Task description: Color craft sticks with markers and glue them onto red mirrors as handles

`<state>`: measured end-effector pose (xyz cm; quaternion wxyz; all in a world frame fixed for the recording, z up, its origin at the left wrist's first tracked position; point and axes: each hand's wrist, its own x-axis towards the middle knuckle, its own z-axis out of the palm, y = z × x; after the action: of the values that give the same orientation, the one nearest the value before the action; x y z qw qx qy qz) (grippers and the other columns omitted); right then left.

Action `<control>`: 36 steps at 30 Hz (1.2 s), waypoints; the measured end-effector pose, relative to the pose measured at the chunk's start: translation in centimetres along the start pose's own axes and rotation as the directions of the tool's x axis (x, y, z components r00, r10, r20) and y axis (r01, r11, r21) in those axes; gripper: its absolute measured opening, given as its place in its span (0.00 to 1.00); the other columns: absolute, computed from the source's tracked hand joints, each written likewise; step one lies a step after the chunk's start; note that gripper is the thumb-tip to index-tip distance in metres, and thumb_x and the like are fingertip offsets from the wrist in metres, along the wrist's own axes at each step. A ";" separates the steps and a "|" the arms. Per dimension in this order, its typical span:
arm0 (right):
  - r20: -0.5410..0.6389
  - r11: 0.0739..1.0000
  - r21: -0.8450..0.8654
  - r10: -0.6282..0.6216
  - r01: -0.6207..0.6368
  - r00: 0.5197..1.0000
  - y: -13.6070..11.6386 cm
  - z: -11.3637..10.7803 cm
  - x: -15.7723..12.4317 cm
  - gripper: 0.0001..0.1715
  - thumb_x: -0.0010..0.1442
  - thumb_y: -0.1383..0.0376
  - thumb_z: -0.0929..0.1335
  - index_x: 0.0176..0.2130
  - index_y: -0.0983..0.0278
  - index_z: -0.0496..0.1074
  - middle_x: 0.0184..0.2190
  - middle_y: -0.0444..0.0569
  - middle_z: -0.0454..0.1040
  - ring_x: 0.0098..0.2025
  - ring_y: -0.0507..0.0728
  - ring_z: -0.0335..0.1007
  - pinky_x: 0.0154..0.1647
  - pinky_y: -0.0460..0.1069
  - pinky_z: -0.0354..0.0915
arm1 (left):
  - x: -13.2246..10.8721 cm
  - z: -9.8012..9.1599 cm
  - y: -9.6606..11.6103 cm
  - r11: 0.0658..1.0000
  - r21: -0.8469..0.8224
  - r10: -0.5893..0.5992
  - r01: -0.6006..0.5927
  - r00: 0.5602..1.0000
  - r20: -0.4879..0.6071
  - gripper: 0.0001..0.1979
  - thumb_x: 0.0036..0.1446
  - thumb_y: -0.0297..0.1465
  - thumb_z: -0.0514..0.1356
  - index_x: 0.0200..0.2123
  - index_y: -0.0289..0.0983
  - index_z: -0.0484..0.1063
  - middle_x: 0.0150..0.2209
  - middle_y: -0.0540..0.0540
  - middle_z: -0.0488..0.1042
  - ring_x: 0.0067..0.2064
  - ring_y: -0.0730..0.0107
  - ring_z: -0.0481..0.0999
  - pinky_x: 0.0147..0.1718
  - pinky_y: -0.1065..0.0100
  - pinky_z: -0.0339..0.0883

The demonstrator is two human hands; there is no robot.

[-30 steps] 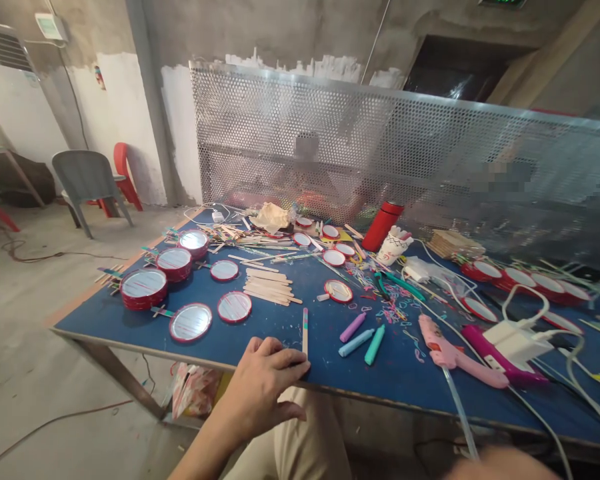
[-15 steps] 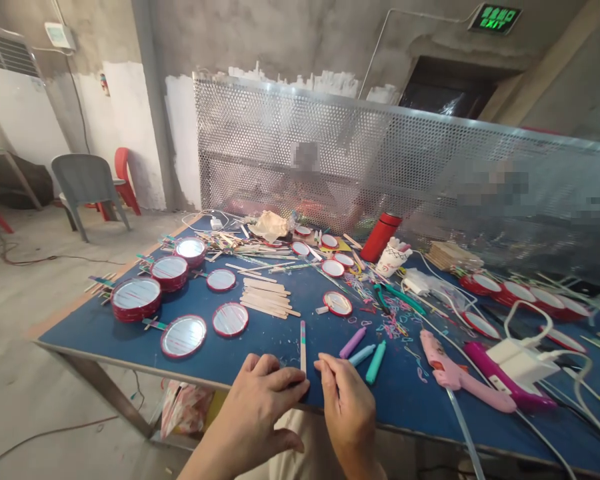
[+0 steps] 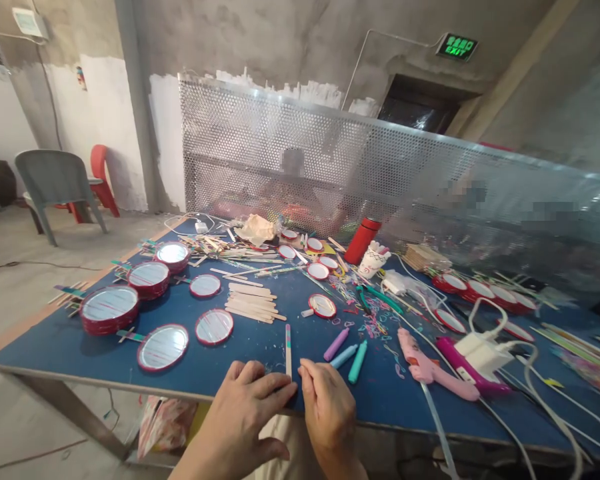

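A wooden craft stick point(image 3: 289, 353) with purple and green bands at its far end lies on the blue table point(image 3: 180, 383), pointing away from me. On its near end rest the fingertips of my left hand point(image 3: 245, 415); its fingers are stretched and the thumb is apart. Just to the right, my right hand point(image 3: 329, 408) is closed, its fingers curled together; whatever it may hold is hidden. Beyond that hand lie a purple marker point(image 3: 336, 344), a light blue marker point(image 3: 344, 357) and a teal marker point(image 3: 358, 362).
Plain craft sticks point(image 3: 253, 301) lie in a row ahead. Red-rimmed round pieces point(image 3: 109, 310) are stacked at left. A pink glue gun point(image 3: 430, 370) and a power strip point(image 3: 473, 367) with cables lie right. A red bottle point(image 3: 363, 240) stands near the perforated metal screen point(image 3: 260, 133).
The view has turned slightly to the right, so everything appears shifted left. Both hands stay in nearly the same place around the craft stick.
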<state>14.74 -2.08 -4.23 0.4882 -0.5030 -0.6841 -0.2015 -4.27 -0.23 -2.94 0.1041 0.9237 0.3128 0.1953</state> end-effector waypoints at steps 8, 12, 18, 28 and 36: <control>-0.017 0.998 -0.050 0.048 -0.049 0.999 -1.4 -7.8 -0.2 0.10 0.70 0.73 0.64 0.45 0.63 0.73 0.34 0.48 0.79 0.38 0.55 0.77 0.42 0.49 0.73 | 0.4 -0.3 0.0 0.993 0.119 0.036 -0.026 0.996 -0.087 0.34 0.47 0.35 0.78 0.58 0.49 0.75 0.57 0.53 0.80 0.49 0.55 0.73 0.47 0.57 0.60; 0.001 0.935 -0.349 0.072 -0.067 0.997 2.5 -14.1 -1.3 0.10 0.70 0.71 0.65 0.47 0.63 0.74 0.37 0.51 0.79 0.41 0.57 0.77 0.45 0.52 0.71 | 0.5 0.5 -0.8 0.989 0.140 0.069 -0.045 0.982 -0.173 0.28 0.51 0.33 0.74 0.57 0.51 0.77 0.55 0.54 0.81 0.48 0.56 0.74 0.47 0.58 0.61; 0.266 0.630 -0.764 0.502 -0.137 0.823 11.9 -16.8 -0.2 0.19 0.65 0.72 0.63 0.53 0.65 0.73 0.46 0.58 0.80 0.48 0.64 0.75 0.46 0.54 0.68 | 0.7 0.9 -1.1 0.985 0.161 0.102 -0.069 0.973 -0.206 0.25 0.55 0.34 0.72 0.56 0.51 0.78 0.55 0.51 0.81 0.49 0.54 0.75 0.47 0.58 0.62; 0.398 0.704 -0.664 0.617 -0.251 0.679 19.5 -13.4 1.5 0.30 0.54 0.77 0.65 0.55 0.63 0.74 0.50 0.57 0.80 0.50 0.66 0.75 0.51 0.57 0.65 | 0.5 0.0 -0.3 0.990 0.133 0.065 -0.045 0.987 -0.150 0.32 0.46 0.36 0.78 0.56 0.47 0.77 0.55 0.53 0.81 0.47 0.54 0.75 0.44 0.58 0.62; 0.287 0.751 -0.364 0.654 -0.551 0.700 20.9 -14.8 0.9 0.25 0.46 0.64 0.68 0.46 0.64 0.76 0.44 0.57 0.80 0.50 0.68 0.75 0.54 0.59 0.68 | 0.6 -0.5 0.4 0.996 0.086 0.016 -0.008 0.996 -0.093 0.30 0.50 0.37 0.77 0.57 0.45 0.77 0.56 0.49 0.81 0.48 0.52 0.74 0.43 0.56 0.61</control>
<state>40.14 -4.34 -1.39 0.3100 -0.7875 -0.5326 -0.0074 -3.80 -0.12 -2.20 0.0486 0.9191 0.3197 0.2252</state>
